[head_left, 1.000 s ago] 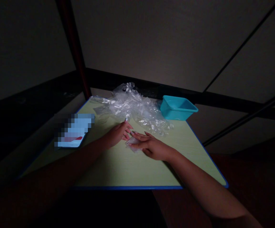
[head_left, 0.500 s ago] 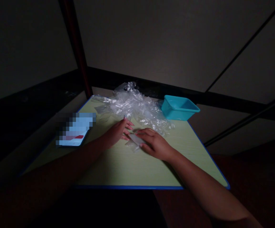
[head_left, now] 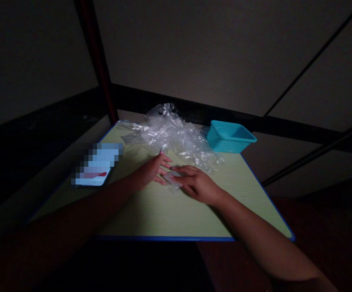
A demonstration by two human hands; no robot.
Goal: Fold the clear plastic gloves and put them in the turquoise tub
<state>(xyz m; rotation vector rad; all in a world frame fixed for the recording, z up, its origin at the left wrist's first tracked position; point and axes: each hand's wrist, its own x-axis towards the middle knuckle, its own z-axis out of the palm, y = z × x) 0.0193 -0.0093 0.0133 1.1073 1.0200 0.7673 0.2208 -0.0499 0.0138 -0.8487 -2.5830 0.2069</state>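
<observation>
A small translucent plastic piece (head_left: 172, 177) lies over the middle of the pale green table (head_left: 169, 215). My right hand (head_left: 197, 183) has its fingers on this piece from the right, thumb at its lower edge. From the left, my left hand (head_left: 153, 169) reaches to the piece's left edge, fingers spread apart and thumb raised. Just beyond both hands spreads a heap of crumpled clear plastic bags (head_left: 166, 129).
A turquoise plastic basket (head_left: 232, 145) stands at the table's back right corner, beside the bags. On the left side lies a phone (head_left: 98, 166) with a lit, partly pixelated screen. Dark wall panels rise behind the table.
The plastic piece has shifted and turned slightly under my right fingers. My right index finger now reaches further across it. My left hand has barely moved.
</observation>
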